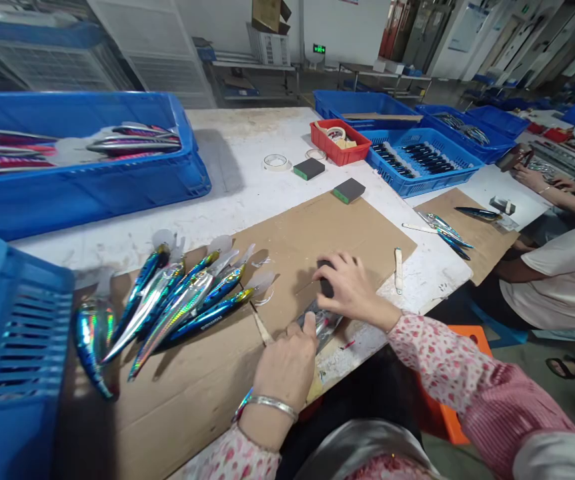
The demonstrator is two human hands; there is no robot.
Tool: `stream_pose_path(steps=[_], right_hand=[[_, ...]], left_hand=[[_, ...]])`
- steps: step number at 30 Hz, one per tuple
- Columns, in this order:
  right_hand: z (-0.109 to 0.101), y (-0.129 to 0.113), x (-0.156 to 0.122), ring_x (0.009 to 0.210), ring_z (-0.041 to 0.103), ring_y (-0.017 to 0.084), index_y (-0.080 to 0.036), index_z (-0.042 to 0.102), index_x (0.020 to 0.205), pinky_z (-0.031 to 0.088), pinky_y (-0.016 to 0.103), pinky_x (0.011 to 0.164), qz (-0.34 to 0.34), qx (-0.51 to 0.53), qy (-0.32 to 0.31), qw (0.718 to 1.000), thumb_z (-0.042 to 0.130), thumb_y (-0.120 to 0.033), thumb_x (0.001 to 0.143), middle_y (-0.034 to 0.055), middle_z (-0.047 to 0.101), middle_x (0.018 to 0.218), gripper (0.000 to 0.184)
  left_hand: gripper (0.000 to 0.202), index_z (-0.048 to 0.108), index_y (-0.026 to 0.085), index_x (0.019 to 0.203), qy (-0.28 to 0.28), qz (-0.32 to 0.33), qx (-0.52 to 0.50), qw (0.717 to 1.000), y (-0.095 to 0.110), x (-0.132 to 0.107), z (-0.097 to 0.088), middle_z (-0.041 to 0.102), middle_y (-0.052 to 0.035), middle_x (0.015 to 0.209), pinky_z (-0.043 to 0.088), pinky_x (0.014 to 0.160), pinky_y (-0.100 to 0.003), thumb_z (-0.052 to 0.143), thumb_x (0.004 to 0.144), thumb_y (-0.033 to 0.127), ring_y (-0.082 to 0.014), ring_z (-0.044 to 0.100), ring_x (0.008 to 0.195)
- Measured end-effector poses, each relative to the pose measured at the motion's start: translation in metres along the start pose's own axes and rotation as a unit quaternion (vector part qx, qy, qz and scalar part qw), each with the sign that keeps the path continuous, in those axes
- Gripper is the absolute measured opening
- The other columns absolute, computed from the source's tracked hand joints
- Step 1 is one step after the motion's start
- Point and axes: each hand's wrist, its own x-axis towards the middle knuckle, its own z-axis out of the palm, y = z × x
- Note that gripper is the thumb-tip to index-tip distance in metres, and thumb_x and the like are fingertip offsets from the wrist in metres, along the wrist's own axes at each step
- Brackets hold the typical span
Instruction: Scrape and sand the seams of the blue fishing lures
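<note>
My left hand (287, 363) is closed over a fishing lure; a shiny blue tip (243, 402) shows beside the wrist, while the hand hides most of the body. My right hand (350, 290) curls around a dark block (325, 279) that resembles the sanding blocks on the table. Between both hands lies something greyish and partly clear with a red spot (323, 323), too blurred to make out. A narrow tool with a pale handle (262, 329) rests on the cardboard (192, 407) against my left hand. Several blue and silver fishing lures (187, 307) with clear lips lie to the left.
Blue crates (187, 153) (32, 347) stand at left. Farther back are two sanding blocks (349, 191), tape rolls (276, 162), a red basket (337, 148) and a blue tray (422, 177) of dark lures. A pale strip (398, 270) lies rightward. Another person (562, 273) sits at right.
</note>
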Motion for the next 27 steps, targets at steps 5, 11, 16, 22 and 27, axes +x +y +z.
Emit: stream_pose_path(steps=[5, 11, 16, 22, 27], right_hand=[[-0.003, 0.005, -0.006, 0.120, 0.038, 0.030, -0.022, 0.062, 0.104, 0.033, 0.043, 0.091, 0.001, -0.025, 0.009, 1.000, 0.062, -0.032, 0.077, 0.0084, 0.052, 0.130, 0.028], [0.000, 0.007, -0.010, 0.120, 0.039, 0.030, -0.022, 0.064, 0.099, 0.032, 0.045, 0.093, 0.059, -0.036, 0.034, 0.997, 0.063, -0.028, 0.075, 0.0092, 0.053, 0.128, 0.025], [0.016, 0.000, -0.001, 0.122, 0.037, 0.028, -0.024, 0.063, 0.104, 0.035, 0.042, 0.095, 0.044, 0.030, 0.082, 0.995, 0.062, -0.033, 0.077, 0.0072, 0.050, 0.131, 0.029], [-0.002, 0.058, -0.003, 0.115, 0.043, 0.030, -0.020, 0.065, 0.099, 0.038, 0.047, 0.094, 0.206, 0.039, 0.156, 0.965, 0.061, -0.028, 0.077, 0.0109, 0.053, 0.124, 0.023], [0.007, 0.011, -0.009, 0.114, 0.043, 0.028, -0.023, 0.063, 0.105, 0.039, 0.046, 0.093, 0.158, 0.075, 0.103, 0.979, 0.066, -0.044, 0.078, 0.0088, 0.050, 0.127, 0.035]], left_hand=[[0.043, 0.044, 0.015, 0.137, 0.005, -0.009, -0.013, 1.000, 0.001, 0.000, 0.000, 0.066, -0.0153, 0.093, 0.055, 0.067, -0.034, 0.036, 0.095, 0.024, -0.0256, 0.070, 0.080], [0.044, 0.044, 0.013, 0.137, -0.004, -0.019, -0.004, 1.000, 0.005, 0.003, 0.000, 0.066, -0.0161, 0.093, 0.055, 0.066, -0.032, 0.031, 0.096, 0.020, -0.0245, 0.070, 0.082], [0.044, 0.044, 0.010, 0.136, 0.045, -0.024, 0.009, 0.999, 0.005, -0.001, 0.011, 0.066, -0.0160, 0.093, 0.055, 0.065, -0.031, 0.035, 0.095, 0.021, -0.0241, 0.070, 0.080], [0.045, 0.044, 0.011, 0.137, 0.063, -0.049, -0.017, 0.997, 0.008, -0.001, 0.021, 0.064, -0.0164, 0.093, 0.055, 0.065, -0.031, 0.034, 0.095, 0.024, -0.0245, 0.069, 0.080], [0.046, 0.044, 0.009, 0.138, 0.067, -0.061, 0.015, 0.996, 0.009, -0.003, 0.028, 0.066, -0.0166, 0.094, 0.055, 0.063, -0.028, 0.028, 0.096, 0.019, -0.0233, 0.070, 0.079]])
